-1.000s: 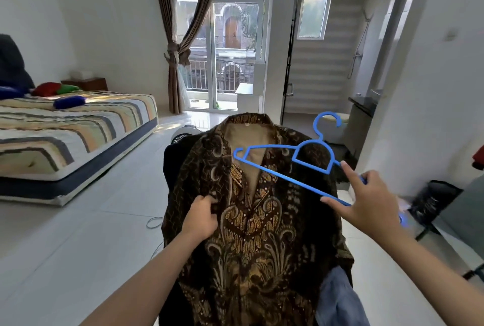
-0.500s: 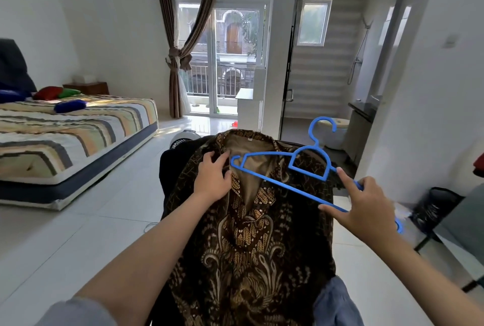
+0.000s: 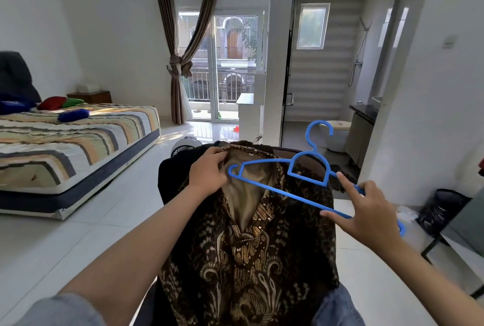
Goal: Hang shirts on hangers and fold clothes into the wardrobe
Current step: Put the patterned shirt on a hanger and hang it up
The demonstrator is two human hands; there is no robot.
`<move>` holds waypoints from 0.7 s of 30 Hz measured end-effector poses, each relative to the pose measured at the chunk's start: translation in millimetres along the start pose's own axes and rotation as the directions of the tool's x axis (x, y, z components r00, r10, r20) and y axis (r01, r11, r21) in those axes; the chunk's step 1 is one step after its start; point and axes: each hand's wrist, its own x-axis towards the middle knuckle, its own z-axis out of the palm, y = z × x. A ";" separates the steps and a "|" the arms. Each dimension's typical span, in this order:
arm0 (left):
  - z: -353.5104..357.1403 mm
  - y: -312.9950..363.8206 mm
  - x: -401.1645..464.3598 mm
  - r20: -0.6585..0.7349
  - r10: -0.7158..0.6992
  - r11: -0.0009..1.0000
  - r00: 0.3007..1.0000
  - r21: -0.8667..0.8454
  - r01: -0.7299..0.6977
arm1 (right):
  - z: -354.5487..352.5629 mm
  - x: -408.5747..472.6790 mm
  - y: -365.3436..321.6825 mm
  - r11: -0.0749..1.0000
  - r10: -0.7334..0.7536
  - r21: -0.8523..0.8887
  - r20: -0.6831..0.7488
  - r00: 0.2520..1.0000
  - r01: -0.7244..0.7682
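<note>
**Blue hanger held at the open collar of a brown batik shirt**

Obs. 1. A dark brown, gold-patterned batik shirt (image 3: 251, 260) lies draped over a dark rounded support in front of the person, collar uppermost, front placket facing the camera. The plain tan inner lining shows in the open neck.

Obs. 2. Left hand (image 3: 208, 172): fingers curled round the left side of the collar, thumb on top, pinching the fabric and holding the neck open.

Obs. 3. Right hand (image 3: 366, 211): grips a thin blue plastic clothes hanger (image 3: 277, 188) near its right end. The thumb presses under the lower bar, the index finger is stretched out along the upper arm, and the remaining fingers are wrapped round the bar. The hanger's right tip sticks out past the hand.

Obs. 4. The hanger is tilted, left end higher, hook pointing up. Its left end lies over the tan lining, just beside the left hand's fingers. Whether that tip is inside the collar or only in front of it cannot be told.

Obs. 5. A piece of blue denim-like cloth (image 3: 337, 307) shows at the shirt's lower right edge.

Surroundings: a low bed with a striped cover (image 3: 78, 142) at left, brown tied curtains (image 3: 178, 63) by a glass balcony door, and a black wire basket (image 3: 442, 210) on the white tiled floor at right.
</note>
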 end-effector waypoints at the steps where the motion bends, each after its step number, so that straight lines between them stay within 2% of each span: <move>1: -4.8 1.1 -0.7 0.039 0.024 1.000 0.999 0.002 -0.024 | -0.7 -0.5 -0.5 1.000 -0.002 0.004 -0.010 1.000 0.002; 5: -28.8 16.5 -3.7 0.165 0.082 0.996 0.983 0.007 -0.085 | -7.6 -3.9 -4.8 1.000 -0.018 0.011 -0.067 0.998 0.018; 11: -66.8 52.0 -14.0 0.387 0.075 0.983 0.919 0.125 -0.133 | -25.9 -10.1 -21.3 0.995 -0.092 0.018 -0.201 0.975 0.098; 18: -95.0 108.5 -42.1 0.479 0.127 0.982 0.868 0.062 -0.178 | -53.6 -20.0 -54.0 0.977 -0.205 -0.010 -0.279 0.938 0.211; 21: -108.8 137.9 -54.6 0.445 0.206 0.974 0.871 -0.006 -0.227 | -64.2 -23.3 -65.6 0.975 -0.213 -0.004 -0.287 0.934 0.221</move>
